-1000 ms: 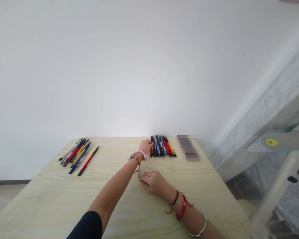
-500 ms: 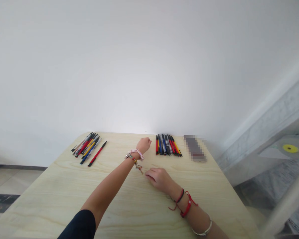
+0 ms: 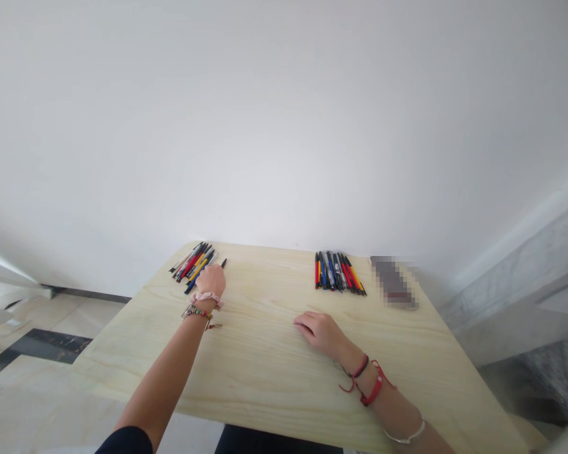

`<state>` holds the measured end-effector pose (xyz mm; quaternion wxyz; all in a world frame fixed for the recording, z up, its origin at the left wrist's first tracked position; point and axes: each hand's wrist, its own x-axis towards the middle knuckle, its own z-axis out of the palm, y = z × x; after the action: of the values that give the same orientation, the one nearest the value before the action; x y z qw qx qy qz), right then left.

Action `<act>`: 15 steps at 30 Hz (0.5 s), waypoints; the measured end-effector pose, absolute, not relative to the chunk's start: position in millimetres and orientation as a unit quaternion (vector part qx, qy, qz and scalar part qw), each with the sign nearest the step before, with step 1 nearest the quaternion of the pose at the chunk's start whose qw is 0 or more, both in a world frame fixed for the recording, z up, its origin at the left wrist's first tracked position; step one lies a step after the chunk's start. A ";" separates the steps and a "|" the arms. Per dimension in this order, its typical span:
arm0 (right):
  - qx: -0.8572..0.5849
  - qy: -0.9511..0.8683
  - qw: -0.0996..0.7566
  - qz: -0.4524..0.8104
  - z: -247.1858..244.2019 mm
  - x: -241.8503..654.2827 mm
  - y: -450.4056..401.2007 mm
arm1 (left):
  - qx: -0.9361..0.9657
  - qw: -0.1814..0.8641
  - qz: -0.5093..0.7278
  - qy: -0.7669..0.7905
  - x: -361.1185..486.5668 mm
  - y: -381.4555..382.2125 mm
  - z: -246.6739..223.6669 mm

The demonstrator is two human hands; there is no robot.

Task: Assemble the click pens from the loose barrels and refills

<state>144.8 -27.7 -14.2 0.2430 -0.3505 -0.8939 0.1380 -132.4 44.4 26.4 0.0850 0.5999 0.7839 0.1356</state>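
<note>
My left hand [image 3: 211, 282] is at the left pile of pens [image 3: 192, 261], its fingers closed over the red pen that lay apart from the pile. Only the black end of that red pen [image 3: 224, 263] shows beyond the knuckles; the fingertips are hidden beneath the hand. My right hand [image 3: 319, 329] rests on the table with its fingers curled together, and nothing shows in them. Farther back, beyond the right hand, a row of pens [image 3: 337, 272] in red, yellow, blue, black and clear lies side by side.
A blurred-out dark flat object [image 3: 394, 282] lies right of the pen row. The pale wooden table [image 3: 260, 372] meets a white wall [image 3: 284, 126] at its far edge. Tiled floor [image 3: 47, 343] shows at the left.
My left hand has moved from beside the right pen row across to the left, onto the single red pen. My right hand stays resting. The view has shifted left.
</note>
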 end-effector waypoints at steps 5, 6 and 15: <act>-0.424 -0.830 0.305 0.194 -7.8 145.5 -25.4 | 0.642 0.085 0.111 0.754 -105.8 44.7 22.4; -0.449 -0.805 0.321 0.218 -6.4 146.4 -24.2 | 0.686 0.088 0.114 0.713 -95.5 42.5 23.0; -0.549 -0.640 0.423 0.332 -3.5 159.0 -13.1 | 0.877 0.070 0.181 0.438 -11.9 2.3 13.1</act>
<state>159.0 -13.1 -3.5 0.4233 -0.5485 -0.6400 0.3322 -11.9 2.3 13.1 0.0699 0.8774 0.4385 0.1814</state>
